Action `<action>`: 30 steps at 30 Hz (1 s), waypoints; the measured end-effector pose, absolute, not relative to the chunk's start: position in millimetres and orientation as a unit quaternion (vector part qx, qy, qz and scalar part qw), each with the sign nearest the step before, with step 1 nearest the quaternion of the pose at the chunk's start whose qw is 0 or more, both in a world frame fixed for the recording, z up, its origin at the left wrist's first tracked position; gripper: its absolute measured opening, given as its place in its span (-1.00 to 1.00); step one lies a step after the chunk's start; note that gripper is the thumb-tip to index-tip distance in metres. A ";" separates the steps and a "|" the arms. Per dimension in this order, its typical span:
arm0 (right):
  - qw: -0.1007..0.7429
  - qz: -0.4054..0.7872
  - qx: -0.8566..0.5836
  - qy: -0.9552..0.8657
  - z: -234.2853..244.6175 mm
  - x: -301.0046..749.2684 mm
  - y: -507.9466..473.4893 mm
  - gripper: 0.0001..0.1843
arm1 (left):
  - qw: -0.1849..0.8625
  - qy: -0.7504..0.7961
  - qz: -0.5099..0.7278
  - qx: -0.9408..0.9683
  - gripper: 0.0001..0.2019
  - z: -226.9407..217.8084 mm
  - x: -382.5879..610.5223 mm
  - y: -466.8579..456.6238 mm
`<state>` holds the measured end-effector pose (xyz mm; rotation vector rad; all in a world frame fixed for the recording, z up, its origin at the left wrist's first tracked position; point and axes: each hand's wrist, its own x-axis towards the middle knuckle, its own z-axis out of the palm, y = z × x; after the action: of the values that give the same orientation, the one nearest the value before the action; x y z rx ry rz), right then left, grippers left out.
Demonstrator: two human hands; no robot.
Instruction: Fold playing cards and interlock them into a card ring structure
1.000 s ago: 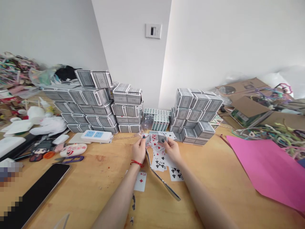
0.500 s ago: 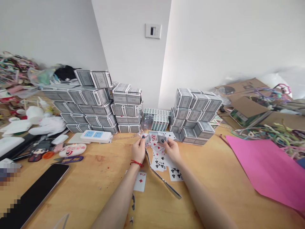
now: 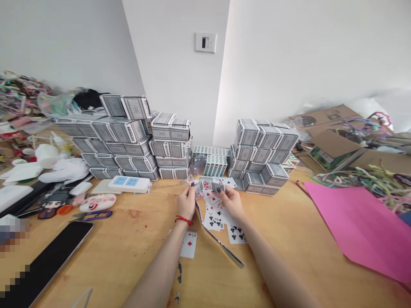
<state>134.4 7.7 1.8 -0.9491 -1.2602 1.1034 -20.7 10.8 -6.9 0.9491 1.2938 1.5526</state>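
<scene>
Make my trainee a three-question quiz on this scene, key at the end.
1. True or false: the long thin strip runs from the left hand toward the viewer.
2. Multiple choice: what colour is the large sheet on the right side of the table? A green; B pink; C blue.
3. Fill in: the single card partly covered by the left forearm shows the suit of ____.

Key: 1. True; 2. B; 3. diamonds.
</scene>
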 end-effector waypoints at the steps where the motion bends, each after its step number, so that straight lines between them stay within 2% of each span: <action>1: 0.572 0.470 -0.403 -0.538 1.9 134.4 7.6 -0.74 | 0.438 0.521 0.625 0.382 -0.72 -6.9 -20.6 10.9; 14: 0.546 0.441 -0.430 -0.568 -8.0 136.9 11.6 -0.74 | 0.437 0.516 0.624 0.392 -0.72 -10.6 -21.3 12.2; 23: 0.527 0.335 -0.464 -0.628 -15.1 139.3 13.6 -0.77 | 0.447 0.516 0.623 0.382 -0.74 -12.7 -22.5 12.8; 30: 0.527 0.353 -0.453 -0.626 -13.2 138.9 11.8 -0.79 | 0.457 0.504 0.628 0.377 -0.73 -11.1 -21.6 13.2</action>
<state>138.9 11.8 -13.2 -1.0835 -1.4954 0.8444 -21.6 13.2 -11.1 0.9282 1.2423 1.5484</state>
